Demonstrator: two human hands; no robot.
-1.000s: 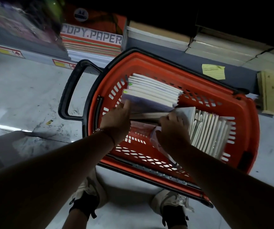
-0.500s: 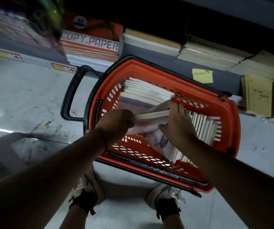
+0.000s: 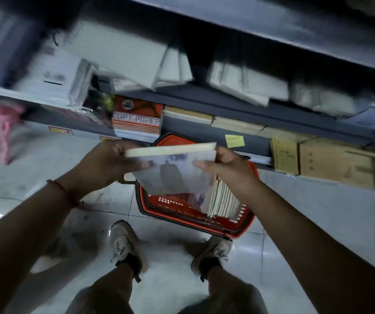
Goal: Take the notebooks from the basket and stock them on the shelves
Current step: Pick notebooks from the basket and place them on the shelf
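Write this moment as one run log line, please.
left hand: holds notebooks | right hand: holds notebooks | above basket | not shelved

I count 2 hands: left hand, right hand. 1 notebook stack held btwn them. 1 red basket, 2 shoes, 1 yellow sticky note. Remaining notebooks too blurry to count.

A: Where's the held stack of notebooks?
B: Between left hand and right hand, above the basket.
A: Basket?
B: On the floor, before the shelves; more notebooks stand inside, right side.
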